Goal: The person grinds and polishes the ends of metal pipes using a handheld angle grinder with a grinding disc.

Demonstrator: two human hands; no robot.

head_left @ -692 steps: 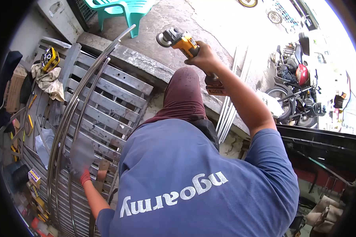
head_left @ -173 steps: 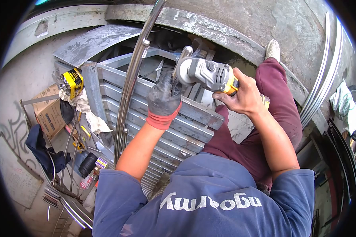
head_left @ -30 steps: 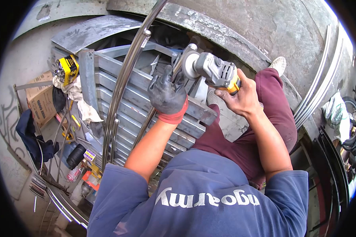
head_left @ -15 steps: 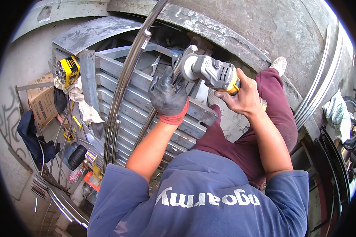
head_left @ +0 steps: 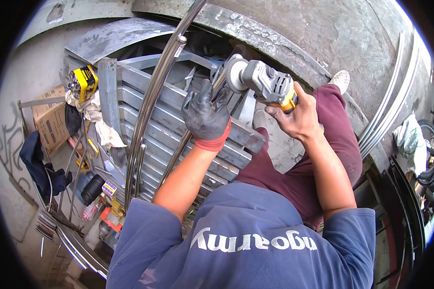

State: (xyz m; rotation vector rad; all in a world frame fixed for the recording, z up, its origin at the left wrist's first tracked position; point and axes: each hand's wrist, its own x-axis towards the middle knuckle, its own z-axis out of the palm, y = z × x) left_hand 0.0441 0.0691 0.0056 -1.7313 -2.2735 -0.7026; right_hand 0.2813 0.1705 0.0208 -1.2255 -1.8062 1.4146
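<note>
Under the gloved left hand [head_left: 206, 117], fingers were closed round a thin tube [head_left: 178, 149]; the bare right hand [head_left: 294, 115] was wrapped tight on the grinder [head_left: 261, 83], disc at the tube's tip. Grinding seemed underway; next called for steady pressure.

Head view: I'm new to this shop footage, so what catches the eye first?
The angle grinder at top centre, gripped by the bare right hand, its disc against a shiny steel tube. The gloved left hand holds that tube beside it, over a rack of grey metal slats.

Long curved rail [head_left: 152, 98] blocks left of slatted frame [head_left: 144, 123]; concrete ledge [head_left: 270, 45] hems far side.
</note>
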